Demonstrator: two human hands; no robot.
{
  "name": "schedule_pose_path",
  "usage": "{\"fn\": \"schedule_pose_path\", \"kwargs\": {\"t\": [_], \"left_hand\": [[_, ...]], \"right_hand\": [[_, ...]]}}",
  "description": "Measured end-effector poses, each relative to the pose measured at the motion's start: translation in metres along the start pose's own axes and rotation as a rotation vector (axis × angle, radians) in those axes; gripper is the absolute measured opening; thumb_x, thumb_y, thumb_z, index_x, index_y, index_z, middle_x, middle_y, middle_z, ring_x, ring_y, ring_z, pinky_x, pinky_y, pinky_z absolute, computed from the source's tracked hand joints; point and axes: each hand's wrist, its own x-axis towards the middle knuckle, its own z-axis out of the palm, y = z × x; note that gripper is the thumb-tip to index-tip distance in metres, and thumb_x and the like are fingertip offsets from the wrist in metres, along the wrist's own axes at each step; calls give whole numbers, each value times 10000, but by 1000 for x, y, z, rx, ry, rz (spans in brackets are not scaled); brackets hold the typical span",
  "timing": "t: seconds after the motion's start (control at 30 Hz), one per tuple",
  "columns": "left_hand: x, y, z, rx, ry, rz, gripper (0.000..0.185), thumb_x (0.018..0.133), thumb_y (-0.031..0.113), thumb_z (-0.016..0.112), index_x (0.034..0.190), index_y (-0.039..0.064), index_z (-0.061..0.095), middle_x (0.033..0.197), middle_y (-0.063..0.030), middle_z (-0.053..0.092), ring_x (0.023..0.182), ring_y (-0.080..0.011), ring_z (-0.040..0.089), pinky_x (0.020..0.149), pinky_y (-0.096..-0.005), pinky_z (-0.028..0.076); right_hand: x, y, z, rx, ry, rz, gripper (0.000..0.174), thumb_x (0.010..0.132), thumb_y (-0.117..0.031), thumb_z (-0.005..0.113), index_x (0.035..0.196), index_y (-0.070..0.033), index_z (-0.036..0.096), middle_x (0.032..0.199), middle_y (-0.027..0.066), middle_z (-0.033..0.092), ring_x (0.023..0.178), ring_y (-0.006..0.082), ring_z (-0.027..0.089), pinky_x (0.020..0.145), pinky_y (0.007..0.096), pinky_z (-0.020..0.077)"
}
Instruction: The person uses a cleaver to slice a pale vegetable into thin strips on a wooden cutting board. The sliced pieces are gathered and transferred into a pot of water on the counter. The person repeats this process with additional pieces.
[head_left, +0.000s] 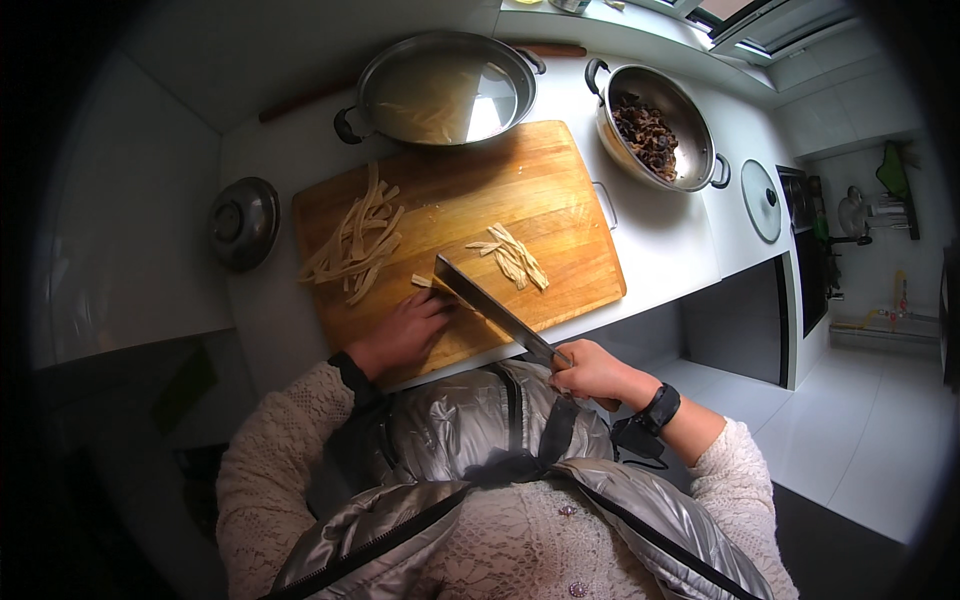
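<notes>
My right hand (589, 371) grips the handle of a cleaver (499, 311), whose blade angles up and left over a wooden cutting board (457, 195). Beside the blade's far end, my left hand (409, 330) rests on the board with bent fingers, pressing a pale strip (421, 280) that looks like tofu skin; most of the strip is hidden by fingers and blade. Short cut pieces (517, 259) lie in a small pile right of the blade. Longer, uncut pale strips (360, 232) are heaped on the board's left side, some hanging past its edge.
Behind the board stands a two-handled pan (450, 90) of liquid with pale strips in it. A steel wok (697, 120) holding dark wood ear fungus sits at the back right. An upturned metal bowl (244, 223) lies left, a glass lid (760, 202) far right. The counter's front edge is near my body.
</notes>
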Motion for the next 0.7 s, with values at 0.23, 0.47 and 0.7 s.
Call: {"fn": "schedule_pose_path", "kwargs": {"t": [0.23,0.47,0.7], "left_hand": [[0,1,-2,-8,22,8,305,821,103,588,1120,42,588,1257,-126,525,1175,-337,449,987,-424,393],[-3,-6,-12,-41,127,-15,300,761,26,597,1060,1,596,1223,-157,527,1141,-356,467,949,-433,415],[3,0,-15,-3,93,-8,319,780,37,593,1096,-7,571,1210,-158,520,1157,-355,456,964,-410,420]], "right_hand": [[2,-2,0,-2,-23,30,169,782,-112,649,703,-17,533,560,31,521,464,114,497,444,279,401],[15,2,6,-2,-5,12,184,769,-124,630,689,-11,509,535,62,510,437,144,486,433,305,393],[13,-5,-7,-22,19,12,167,763,-128,638,712,-6,537,543,63,519,452,137,494,445,295,400]]}}
